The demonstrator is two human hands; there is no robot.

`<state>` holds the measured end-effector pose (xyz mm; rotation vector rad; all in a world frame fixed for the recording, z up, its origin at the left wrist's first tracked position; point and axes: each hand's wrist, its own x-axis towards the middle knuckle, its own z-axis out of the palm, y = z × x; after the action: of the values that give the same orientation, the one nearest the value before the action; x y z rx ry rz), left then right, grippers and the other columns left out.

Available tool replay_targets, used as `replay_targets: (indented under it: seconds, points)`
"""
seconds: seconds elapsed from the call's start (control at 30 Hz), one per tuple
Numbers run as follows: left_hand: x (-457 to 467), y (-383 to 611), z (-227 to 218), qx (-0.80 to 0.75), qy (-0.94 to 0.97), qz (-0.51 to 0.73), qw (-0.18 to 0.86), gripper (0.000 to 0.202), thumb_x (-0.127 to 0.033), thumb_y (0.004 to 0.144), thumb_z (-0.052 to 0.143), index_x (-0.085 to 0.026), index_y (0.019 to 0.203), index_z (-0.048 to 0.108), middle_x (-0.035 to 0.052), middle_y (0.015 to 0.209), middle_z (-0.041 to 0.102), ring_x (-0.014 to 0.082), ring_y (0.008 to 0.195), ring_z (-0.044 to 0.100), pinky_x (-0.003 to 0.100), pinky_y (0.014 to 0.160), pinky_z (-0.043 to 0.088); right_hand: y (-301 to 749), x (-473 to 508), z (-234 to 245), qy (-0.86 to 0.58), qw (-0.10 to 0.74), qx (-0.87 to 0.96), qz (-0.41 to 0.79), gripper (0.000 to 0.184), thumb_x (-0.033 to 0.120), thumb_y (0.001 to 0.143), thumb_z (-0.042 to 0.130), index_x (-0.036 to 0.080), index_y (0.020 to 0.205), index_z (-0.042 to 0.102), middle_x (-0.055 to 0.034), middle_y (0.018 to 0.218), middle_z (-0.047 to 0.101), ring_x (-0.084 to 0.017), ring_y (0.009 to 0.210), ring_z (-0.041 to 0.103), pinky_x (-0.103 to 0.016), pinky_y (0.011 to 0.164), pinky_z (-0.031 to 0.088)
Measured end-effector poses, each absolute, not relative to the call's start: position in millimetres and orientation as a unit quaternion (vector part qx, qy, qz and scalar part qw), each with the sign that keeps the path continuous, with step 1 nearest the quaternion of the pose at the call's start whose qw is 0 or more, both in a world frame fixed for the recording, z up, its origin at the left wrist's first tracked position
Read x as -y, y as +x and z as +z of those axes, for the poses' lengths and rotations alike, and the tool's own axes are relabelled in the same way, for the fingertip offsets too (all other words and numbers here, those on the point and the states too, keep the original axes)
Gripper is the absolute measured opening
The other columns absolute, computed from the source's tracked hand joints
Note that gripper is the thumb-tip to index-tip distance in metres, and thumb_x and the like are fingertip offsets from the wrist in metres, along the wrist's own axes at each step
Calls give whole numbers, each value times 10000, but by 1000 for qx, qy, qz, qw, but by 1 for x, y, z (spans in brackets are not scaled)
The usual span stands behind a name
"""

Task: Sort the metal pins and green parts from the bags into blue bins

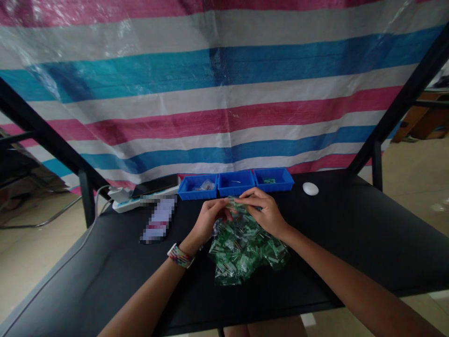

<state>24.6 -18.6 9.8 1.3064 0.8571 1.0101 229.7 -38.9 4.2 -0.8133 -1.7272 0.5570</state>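
Observation:
A heap of small clear plastic bags with green pieces inside (pixel 242 252) lies on the black table in front of me. Over its far edge, my left hand (pixel 212 215) and my right hand (pixel 264 210) meet, fingers pinched on one small clear plastic bag (pixel 232 202). What this bag contains is too small to make out. Just beyond my hands stand three blue trays in a row: the left tray (pixel 185 193) holds clear plastic bags, the middle tray (pixel 228 188) a thin metal piece, and the right tray (pixel 286 185) a few green pieces.
A white power strip (pixel 126 204) with a plugged-in charger and a dark phone (pixel 156 185) on it lies at the back left. Nearer is a blurred-out phone (pixel 159 220). A white round object (pixel 310 188) sits at right. Behind hangs a striped tarp (pixel 224 112) between black frame bars.

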Motion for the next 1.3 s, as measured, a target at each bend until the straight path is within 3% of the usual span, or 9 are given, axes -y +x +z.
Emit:
replay_targets:
  seconds: [0.13, 0.23, 0.37, 0.67, 0.8, 0.97, 1.1, 1.2, 1.3]
  points:
    - [19, 24, 9, -370, 577, 435, 583, 328, -474, 850, 765, -159, 763, 752, 58, 626, 701, 173, 583, 633, 269, 554, 444, 230, 38, 4, -353, 548, 718, 246, 419, 103, 926, 549, 358, 1100, 832, -57, 1198, 694, -223, 1047, 664, -394, 866, 576]
    - [20, 24, 11, -367, 586, 441, 572, 334, -479, 878, 750, -170, 753, 732, 53, 640, 709, 178, 608, 645, 272, 573, 464, 230, 37, 3, -371, 569, 659, 324, 383, 182, 944, 563, 339, 1210, 789, -64, 1259, 676, -194, 927, 669, -354, 766, 604]
    - [21, 24, 14, -368, 610, 440, 546, 334, -489, 911, 725, -173, 810, 758, 58, 691, 743, 178, 633, 651, 278, 617, 495, 231, 32, 1, -356, 578, 546, 491, 428, 334, 910, 659, 303, 1337, 680, -52, 1104, 697, -182, 787, 682, -342, 647, 638]
    - [19, 26, 11, -356, 634, 430, 535, 342, -513, 911, 720, -176, 878, 774, 51, 774, 749, 208, 709, 710, 293, 646, 537, 225, 32, -1, -363, 531, 497, 583, 386, 396, 761, 863, 203, 1066, 728, -47, 972, 744, -189, 711, 733, -351, 656, 653]
    - [20, 25, 9, -363, 651, 438, 502, 313, -476, 947, 672, -178, 1003, 752, 43, 881, 755, 190, 732, 700, 285, 656, 511, 236, 23, 2, -380, 586, 518, 494, 354, 429, 777, 853, 198, 1013, 726, -38, 888, 741, -204, 686, 735, -362, 632, 661]
    - [25, 22, 13, -387, 750, 391, 366, 198, -333, 949, 646, -183, 1000, 765, 75, 1064, 768, 244, 999, 694, 343, 867, 505, 281, 1, 8, -454, 676, 561, 153, 237, 405, 940, 690, 217, 1073, 745, -81, 1022, 736, -213, 778, 746, -392, 763, 658]
    - [26, 23, 10, -362, 834, 317, 271, 270, -235, 890, 683, -227, 1142, 780, 82, 1148, 745, 278, 1105, 648, 412, 991, 465, 311, -11, 2, -522, 556, 646, -30, 282, 231, 969, 555, 213, 1157, 764, -124, 1140, 711, -274, 1040, 706, -451, 938, 604]
    - [24, 24, 3, -353, 868, 279, 211, 325, -205, 846, 714, -235, 1164, 774, 82, 1126, 739, 285, 1068, 628, 439, 981, 458, 317, -15, -10, -588, 450, 668, -75, 275, 152, 902, 580, 199, 1073, 790, -130, 1113, 722, -306, 1088, 682, -511, 1054, 520]
    - [22, 24, -3, -349, 883, 264, 172, 308, -196, 820, 734, -236, 1123, 773, 77, 1091, 738, 293, 1042, 610, 456, 966, 452, 313, -16, -17, -602, 436, 664, -82, 281, 126, 884, 574, 195, 1051, 790, -126, 1131, 725, -308, 1092, 676, -508, 1057, 500]
